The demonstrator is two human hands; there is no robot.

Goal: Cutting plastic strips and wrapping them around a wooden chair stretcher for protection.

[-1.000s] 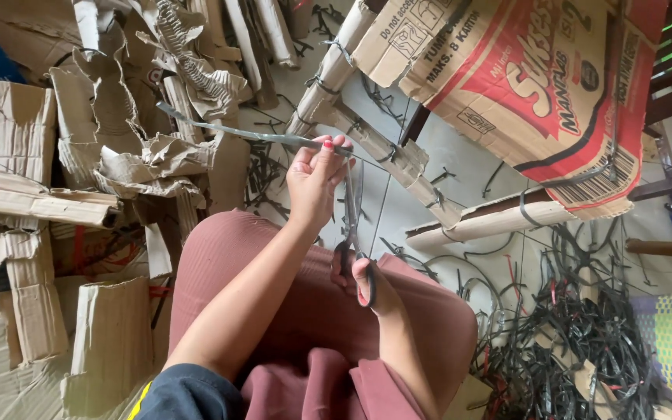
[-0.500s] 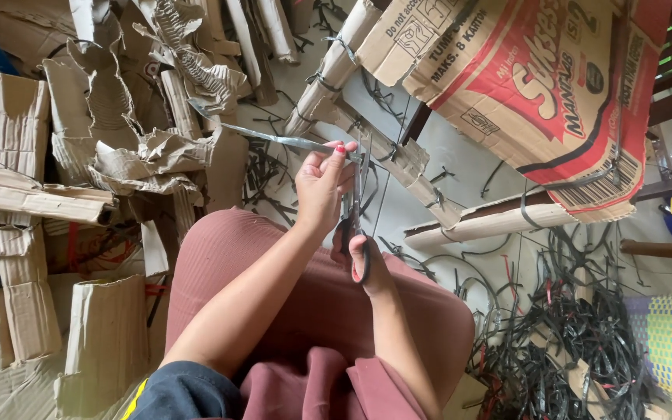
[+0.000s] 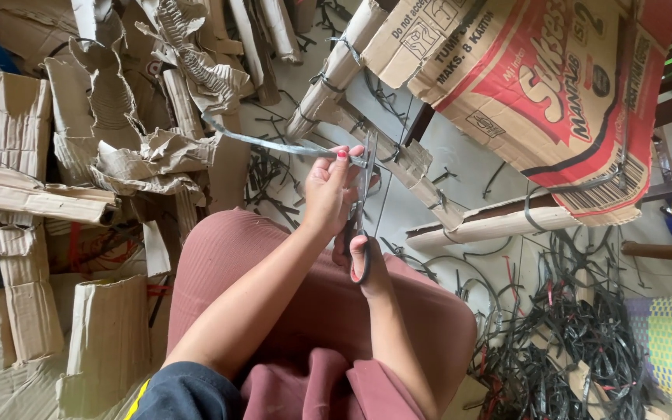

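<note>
Scissors (image 3: pixel 361 210) stand upright between the two hands, the right hand (image 3: pixel 363 260) gripping the dark handles with fingers through the loops and the blades meeting a grey plastic strap (image 3: pixel 274 144). Fingers of the left hand (image 3: pixel 328 190) are pinched together on that strap just beside the blades, holding it stretched out to the left above the lap. Torn cardboard (image 3: pixel 79 155) lies to the left, a printed carton (image 3: pixel 538 85) above, and cut black straps (image 3: pixel 577 342) are piled at the right.

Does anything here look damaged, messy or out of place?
Yes. Torn, crumpled cardboard lies heaped at left, and cut black strap pieces litter the floor at lower right. The printed box is ripped open.
</note>
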